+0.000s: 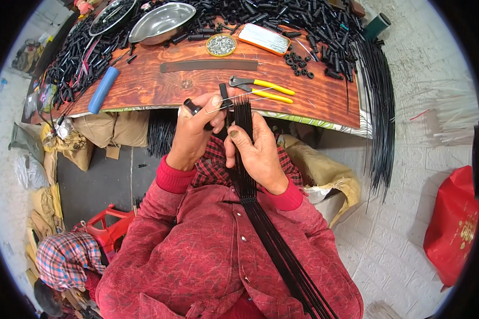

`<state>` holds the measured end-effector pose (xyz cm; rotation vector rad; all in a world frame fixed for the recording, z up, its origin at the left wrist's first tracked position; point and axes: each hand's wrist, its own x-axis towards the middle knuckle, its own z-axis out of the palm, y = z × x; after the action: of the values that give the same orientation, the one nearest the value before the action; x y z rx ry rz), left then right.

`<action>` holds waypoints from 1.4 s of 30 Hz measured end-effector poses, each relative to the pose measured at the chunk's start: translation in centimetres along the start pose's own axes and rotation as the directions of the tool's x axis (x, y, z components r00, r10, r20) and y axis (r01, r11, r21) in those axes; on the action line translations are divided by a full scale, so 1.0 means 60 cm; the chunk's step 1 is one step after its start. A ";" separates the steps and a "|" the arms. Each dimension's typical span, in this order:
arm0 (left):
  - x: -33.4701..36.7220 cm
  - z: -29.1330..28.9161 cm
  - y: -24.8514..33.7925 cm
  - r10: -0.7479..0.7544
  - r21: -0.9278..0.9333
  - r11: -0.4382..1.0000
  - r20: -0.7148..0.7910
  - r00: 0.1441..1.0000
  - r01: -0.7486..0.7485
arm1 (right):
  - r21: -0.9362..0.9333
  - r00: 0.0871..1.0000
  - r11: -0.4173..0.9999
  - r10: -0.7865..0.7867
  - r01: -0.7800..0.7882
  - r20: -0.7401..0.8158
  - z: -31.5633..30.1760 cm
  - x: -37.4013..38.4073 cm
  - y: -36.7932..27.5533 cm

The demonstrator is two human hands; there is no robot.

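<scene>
Fingers closed, my left hand point(191, 133) pinches thin metal needles point(256, 96) that reach across toward the strands. A short black tubular piece point(190, 106) is also tucked in that hand. A dark flat strip point(223, 93) rises between my hands; which one holds it I cannot tell. My right hand point(263, 154) is wrapped round a bundle of long black strands point(274, 234), thumb on its front. The strand tips fan out at the table edge, and the bundle runs down across my jacket. A tie point(246, 200) crosses it below my hands.
On the wooden table point(138, 85) lie yellow-handled pincers point(274, 97), a dark flat bar point(207, 66), a blue cylinder point(103, 90), a dish of small metal parts point(221, 45) and a tray of needles point(264, 39). Black parts pile behind. Black strands point(380, 117) hang at the right edge.
</scene>
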<state>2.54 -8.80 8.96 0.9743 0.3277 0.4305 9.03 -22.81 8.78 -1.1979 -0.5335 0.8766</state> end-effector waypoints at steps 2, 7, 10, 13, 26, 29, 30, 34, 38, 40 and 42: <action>-0.004 -0.011 -0.002 0.019 0.000 1.000 0.035 0.999 -0.019 | 0.041 1.000 0.999 0.023 -0.024 0.016 0.003 0.000 0.001; -0.008 -0.025 -0.004 0.067 0.084 0.994 0.040 0.997 -0.071 | 0.040 0.999 0.998 0.047 -0.047 0.003 0.000 0.007 0.000; -0.010 -0.013 0.004 0.042 0.128 0.991 0.018 0.999 -0.044 | 0.081 0.999 0.996 0.022 -0.020 -0.023 0.001 0.010 0.003; -0.007 -0.009 0.003 0.060 0.185 0.982 -0.093 0.994 -0.042 | -0.004 0.997 0.998 0.069 -0.069 -0.026 0.005 0.008 -0.009; -0.002 -0.021 0.003 0.073 0.041 0.997 -0.066 0.995 -0.071 | -0.094 0.995 0.995 0.040 -0.031 0.096 -0.003 0.011 -0.011; -0.003 -0.021 0.004 0.069 0.037 0.997 -0.054 0.996 -0.067 | 0.047 0.988 0.995 0.084 -0.091 0.130 -0.003 0.013 -0.005; -0.003 -0.020 0.004 0.062 0.054 0.997 -0.056 0.997 -0.059 | 0.098 0.987 0.990 0.086 -0.100 0.137 -0.003 0.013 -0.003; 0.001 -0.039 -0.001 0.040 -0.047 0.998 0.007 0.999 -0.040 | 0.254 0.970 0.953 0.111 -0.165 0.214 -0.004 0.018 -0.004; 0.003 -0.037 0.003 -0.018 -0.015 1.000 0.006 1.000 0.018 | 0.150 0.989 0.983 0.092 -0.109 0.114 0.003 0.014 -0.007; 0.003 -0.033 0.009 -0.028 0.026 0.999 -0.015 1.000 0.028 | 0.111 0.993 0.990 0.082 -0.091 0.086 0.003 0.013 -0.006; 0.003 -0.030 0.016 0.022 0.156 0.988 -0.053 0.998 -0.014 | 0.056 0.989 0.993 0.100 -0.107 0.106 0.003 0.013 -0.005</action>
<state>1.67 -6.95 8.79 1.1195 0.4068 0.4539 9.41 -22.09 9.05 -1.1360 -0.5273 1.0410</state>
